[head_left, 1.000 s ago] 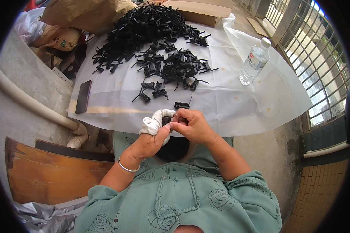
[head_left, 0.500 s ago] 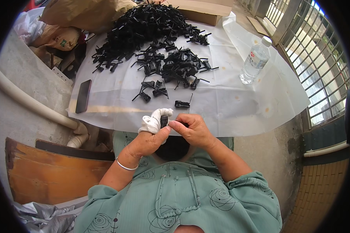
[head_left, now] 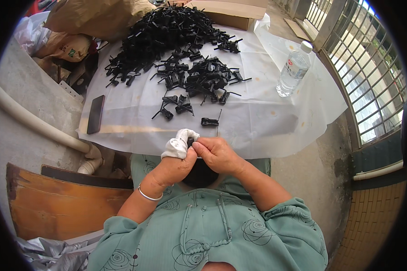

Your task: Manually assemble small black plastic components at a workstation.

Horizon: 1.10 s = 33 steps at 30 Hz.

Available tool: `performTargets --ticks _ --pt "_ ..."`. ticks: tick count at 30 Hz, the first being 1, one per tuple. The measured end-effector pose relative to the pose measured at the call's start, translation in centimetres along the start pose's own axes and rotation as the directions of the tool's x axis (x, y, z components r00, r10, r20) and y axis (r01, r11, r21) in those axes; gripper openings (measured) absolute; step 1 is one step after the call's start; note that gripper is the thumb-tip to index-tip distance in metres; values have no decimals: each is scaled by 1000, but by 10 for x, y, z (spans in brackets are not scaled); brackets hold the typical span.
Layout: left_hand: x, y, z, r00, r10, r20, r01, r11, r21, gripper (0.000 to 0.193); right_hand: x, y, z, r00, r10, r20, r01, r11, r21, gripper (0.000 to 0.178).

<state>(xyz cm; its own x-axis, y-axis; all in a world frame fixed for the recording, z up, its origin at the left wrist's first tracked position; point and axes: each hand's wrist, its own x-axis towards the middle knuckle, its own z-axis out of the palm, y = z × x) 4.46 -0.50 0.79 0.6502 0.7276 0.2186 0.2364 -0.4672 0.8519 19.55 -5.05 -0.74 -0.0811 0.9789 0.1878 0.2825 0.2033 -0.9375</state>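
Black part point(head_left: 190, 142) is held over the near edge of the counter point(head_left: 135, 128), between the two hands. The heap point(head_left: 167, 34) might shed pieces if the loose white sheet point(head_left: 276, 115) were tugged. The left hand point(head_left: 182, 166) closes on the part, its thumb pressing toward the white cloth point(head_left: 177, 145) around its fingers; the right hand point(head_left: 217, 152) pinches at the part's right side, and any smaller piece between the fingertips is hidden. The cloth could let the part slip, or an uneven push from the right hand could twist it loose.

Counted, biggest first: one counter; one white sheet; one heap, too tangled to count; one cardboard box point(head_left: 235, 20); one smaller pile point(head_left: 208, 77), also overlapping; two hands; one bottle point(head_left: 294, 71); one phone point(head_left: 96, 114); one white cloth; three or so loose parts point(head_left: 184, 108), clustered; one lone part point(head_left: 209, 122); one part held.
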Motion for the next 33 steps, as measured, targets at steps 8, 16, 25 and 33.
performTargets --ticks 8,16,25,33 --pt "-5 3 -3 994 80 81 -94 979 182 31 -1 1 -18 996 31 86 -26 998 -60 23" --pt "2 6 -9 976 208 -65 -156 874 460 26 27 42 -81 992 -122 -43 48 657 -752 13" --pt "17 9 1 960 -167 -226 180 983 37 33 8 -2 -39 909 -363 203 393 586 -709 7" --pt "6 8 -5 970 -212 122 245 840 -483 26 6 -3 -12 963 -99 -251 79 993 -90 14"
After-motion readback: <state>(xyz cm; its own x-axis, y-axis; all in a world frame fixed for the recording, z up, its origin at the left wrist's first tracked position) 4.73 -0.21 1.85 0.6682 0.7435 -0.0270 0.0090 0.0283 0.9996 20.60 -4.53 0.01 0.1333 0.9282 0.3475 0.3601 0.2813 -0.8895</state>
